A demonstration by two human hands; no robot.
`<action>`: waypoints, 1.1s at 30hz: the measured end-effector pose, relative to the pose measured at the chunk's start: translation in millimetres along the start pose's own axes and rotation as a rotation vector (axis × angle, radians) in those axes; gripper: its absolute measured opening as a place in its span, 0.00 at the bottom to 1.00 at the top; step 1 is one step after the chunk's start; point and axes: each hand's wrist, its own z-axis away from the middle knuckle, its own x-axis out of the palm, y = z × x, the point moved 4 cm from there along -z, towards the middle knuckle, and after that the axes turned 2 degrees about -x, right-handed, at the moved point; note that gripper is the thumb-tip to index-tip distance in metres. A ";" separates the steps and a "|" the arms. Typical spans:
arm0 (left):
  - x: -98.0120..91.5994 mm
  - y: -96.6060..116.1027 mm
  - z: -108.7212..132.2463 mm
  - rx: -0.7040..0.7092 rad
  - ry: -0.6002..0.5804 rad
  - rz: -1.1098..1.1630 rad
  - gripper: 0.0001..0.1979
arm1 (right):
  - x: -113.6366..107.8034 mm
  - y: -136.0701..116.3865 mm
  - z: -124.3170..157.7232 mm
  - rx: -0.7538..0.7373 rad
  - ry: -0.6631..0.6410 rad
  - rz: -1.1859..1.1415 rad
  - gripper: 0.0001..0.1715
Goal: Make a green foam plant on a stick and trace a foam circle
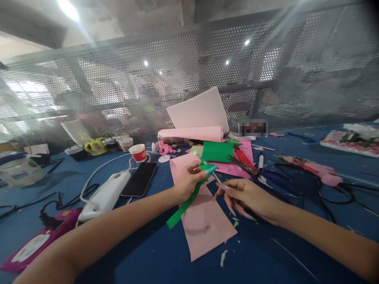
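Observation:
My left hand [191, 179] pinches a green strip [185, 207], whose loose end hangs down to the left. A thin, pale stick [213, 174] runs between my two hands, and the strip's upper end lies against it. Thumb and forefinger of my right hand [241, 195] are closed on the stick's lower end, the other fingers loosely curled. Beneath both hands lies a pink sheet [207, 228] on the blue table. Just beyond them are a green sheet [217, 151] and scissors [244, 165] with dark blades.
At left lie a black phone [139, 179], a white power strip [105, 195] with cables and a red paper cup [138, 153]. A pink glue gun [318, 171] rests at right. Behind stand a pink roll [191, 133] and a perforated metal screen [118, 79].

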 end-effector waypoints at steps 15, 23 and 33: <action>5.6 -1.0 5.7 -0.198 -0.003 0.235 0.13 | 1.0 -0.5 -1.1 0.029 0.017 0.028 0.18; 6.3 -2.4 5.4 -0.314 0.033 0.220 0.09 | -1.4 1.0 -2.5 0.030 0.030 -0.009 0.16; 2.4 -8.1 2.2 -0.285 0.042 0.210 0.14 | -2.9 2.9 -3.8 0.035 0.048 -0.002 0.16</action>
